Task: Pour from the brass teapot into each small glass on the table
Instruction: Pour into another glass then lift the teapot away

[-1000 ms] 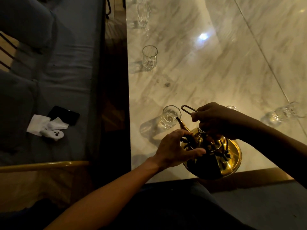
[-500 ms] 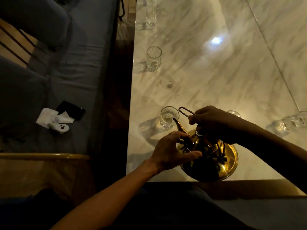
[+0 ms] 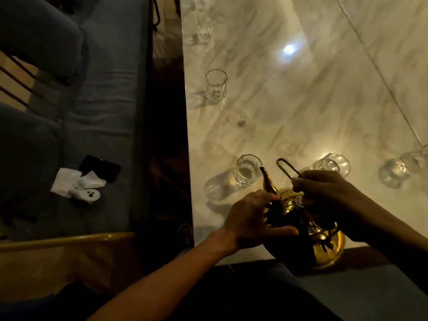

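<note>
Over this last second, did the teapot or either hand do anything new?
Barely. The brass teapot stays tipped, spout at the nearest glass. The right hand keeps the handle and the left hand steadies the body. Other glasses unmoved; only the camera view drifted.

Quick count of what's on the marble table (image 3: 301,112): five small glasses. One way up at the far left edge (image 3: 205,22), blurry; one further down that same edge (image 3: 216,86); one right by the spout (image 3: 247,169); one behind the right hand (image 3: 333,164); and one at the right border (image 3: 403,167), partly cut off. One brass teapot (image 3: 319,237). Two hands on it, left (image 3: 252,218) and right (image 3: 324,193). Over on the grey couch (image 3: 104,100): one black phone (image 3: 100,167), what looks like one or two white tissues (image 3: 69,184) (can't really tell), and one little white ghost-face case (image 3: 88,195).
</note>
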`<move>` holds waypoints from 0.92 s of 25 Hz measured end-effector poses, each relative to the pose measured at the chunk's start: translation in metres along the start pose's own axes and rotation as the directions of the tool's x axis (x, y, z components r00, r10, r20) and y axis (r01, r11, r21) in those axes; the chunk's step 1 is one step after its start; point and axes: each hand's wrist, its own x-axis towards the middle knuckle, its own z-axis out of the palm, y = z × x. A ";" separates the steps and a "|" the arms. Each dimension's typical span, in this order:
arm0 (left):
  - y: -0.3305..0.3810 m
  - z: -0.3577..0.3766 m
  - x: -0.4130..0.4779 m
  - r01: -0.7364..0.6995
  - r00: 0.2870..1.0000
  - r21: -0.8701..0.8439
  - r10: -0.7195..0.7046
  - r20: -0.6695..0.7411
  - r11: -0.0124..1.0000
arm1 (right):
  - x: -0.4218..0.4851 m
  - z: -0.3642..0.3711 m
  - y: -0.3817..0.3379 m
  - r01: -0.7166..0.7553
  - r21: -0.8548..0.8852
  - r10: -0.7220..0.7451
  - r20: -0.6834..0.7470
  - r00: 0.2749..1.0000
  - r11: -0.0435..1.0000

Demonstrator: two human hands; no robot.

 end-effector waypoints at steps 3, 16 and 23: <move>-0.007 -0.022 -0.003 -0.044 0.994 0.020 0.042 0.103 0.999 | -0.015 0.018 -0.009 -0.032 0.144 0.047 -0.105 0.993 0.989; -0.022 -0.155 -0.014 -0.318 0.944 0.004 0.316 0.090 0.948 | -0.060 0.079 -0.099 -0.002 0.504 0.049 -0.081 0.996 0.864; -0.034 -0.196 0.011 -0.259 0.966 -0.133 0.260 -0.009 0.957 | -0.026 0.089 -0.137 0.132 0.567 -0.090 -0.101 0.991 0.813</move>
